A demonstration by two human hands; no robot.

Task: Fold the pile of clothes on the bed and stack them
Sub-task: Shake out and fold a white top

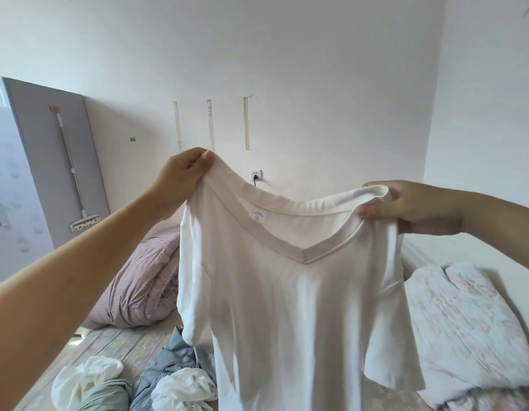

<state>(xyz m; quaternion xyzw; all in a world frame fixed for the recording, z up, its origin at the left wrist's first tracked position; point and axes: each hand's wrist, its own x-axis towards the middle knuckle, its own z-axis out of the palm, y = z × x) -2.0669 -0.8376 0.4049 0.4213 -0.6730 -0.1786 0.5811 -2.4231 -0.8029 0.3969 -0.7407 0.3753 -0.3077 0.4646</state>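
The person held a white V-neck T-shirt [290,292] up in the air in front of the wall, above the bed [121,342]. The left hand [180,176] pinched one shoulder of the shirt between thumb and curled fingers, and the right hand [411,207] gripped the other shoulder, its fingers folded round the bunched collar edge. The shirt hung open between them with the neckline facing the camera, a small label [257,215] showing inside the back of the collar, and the short sleeves drooping at either side.

Below the shirt, on the bed's wood-patterned sheet, lay a pile of unfolded clothes [132,384]: white pieces, a grey-green one and something blue-grey that looked like denim, though the shirt hid part of it. A pink striped quilt [141,280] lay rumpled at the far left of the bed, and a pale floral quilt [465,327] sat folded at the right. A mop [76,170] leaned against the grey wardrobe [34,129].
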